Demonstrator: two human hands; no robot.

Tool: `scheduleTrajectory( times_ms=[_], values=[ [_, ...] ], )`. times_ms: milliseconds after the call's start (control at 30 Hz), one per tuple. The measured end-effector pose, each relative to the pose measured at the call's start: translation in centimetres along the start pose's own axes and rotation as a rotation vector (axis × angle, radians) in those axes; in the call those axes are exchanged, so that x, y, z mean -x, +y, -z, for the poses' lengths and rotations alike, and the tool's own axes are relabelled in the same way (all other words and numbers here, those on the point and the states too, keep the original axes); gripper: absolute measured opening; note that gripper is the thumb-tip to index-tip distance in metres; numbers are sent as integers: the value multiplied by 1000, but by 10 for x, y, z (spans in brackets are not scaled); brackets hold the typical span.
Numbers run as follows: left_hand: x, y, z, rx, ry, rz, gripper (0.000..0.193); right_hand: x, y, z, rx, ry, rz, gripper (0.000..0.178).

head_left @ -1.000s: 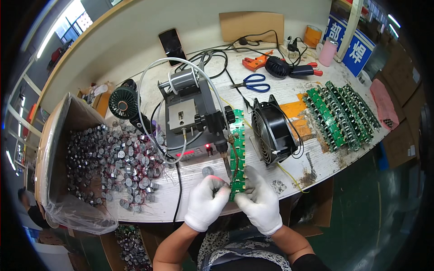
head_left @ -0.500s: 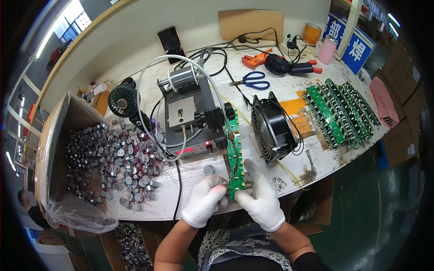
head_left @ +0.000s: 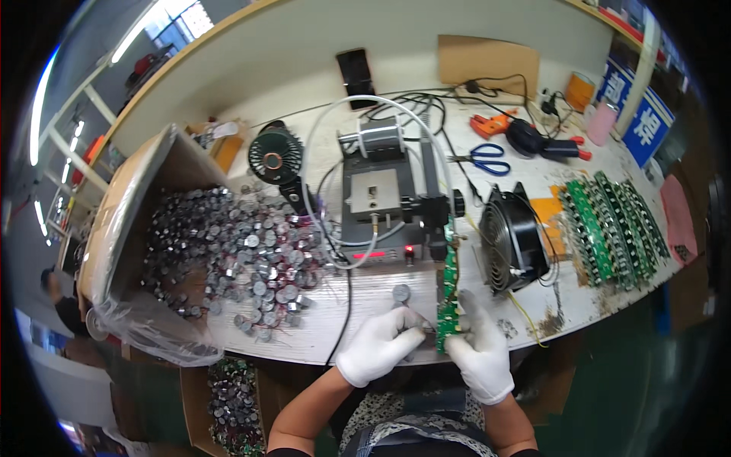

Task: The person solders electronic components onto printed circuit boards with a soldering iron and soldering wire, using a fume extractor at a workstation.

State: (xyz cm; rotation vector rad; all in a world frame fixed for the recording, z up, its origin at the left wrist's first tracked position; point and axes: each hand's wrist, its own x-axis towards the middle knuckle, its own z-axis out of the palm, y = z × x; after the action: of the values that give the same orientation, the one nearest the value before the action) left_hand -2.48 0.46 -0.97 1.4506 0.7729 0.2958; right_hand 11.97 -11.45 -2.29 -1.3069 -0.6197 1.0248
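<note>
My right hand (head_left: 481,352), in a white glove, grips the near end of a long green circuit board strip (head_left: 448,293) by its right side. The strip runs away from me under the soldering machine's arm (head_left: 439,217). My left hand (head_left: 383,344), gloved too, is closed in a pinch just left of the strip's near end. Something small and thin may be between its fingertips, but it is too small to name. A round silver motor (head_left: 401,292) sits on the table just beyond my left hand. The soldering machine (head_left: 373,194) carries a solder spool (head_left: 381,137).
Left stands a carton (head_left: 126,221) beside heaped small motors (head_left: 259,259). A small fan (head_left: 272,156) is behind the heap. Right of the strip stand a black fan (head_left: 512,240) and stacked circuit boards (head_left: 609,228). Blue-handled cutters (head_left: 487,160) and cables lie farther back.
The whole view has shifted, so the bench appears farther right. My left fingertips have drawn slightly away from the strip. My right hand still holds the strip, which looks turned more edge-on.
</note>
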Motion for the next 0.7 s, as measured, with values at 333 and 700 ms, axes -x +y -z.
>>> scheduleTrajectory(
  times_ms=[333,700],
  values=[
    [-11,5,96,-1281,712,-405,38,-2,0,-5,52,36,19,66],
    [17,-14,74,-1252,528,-479,26,7,-5,6,124,-15,-6,67]
  ],
)
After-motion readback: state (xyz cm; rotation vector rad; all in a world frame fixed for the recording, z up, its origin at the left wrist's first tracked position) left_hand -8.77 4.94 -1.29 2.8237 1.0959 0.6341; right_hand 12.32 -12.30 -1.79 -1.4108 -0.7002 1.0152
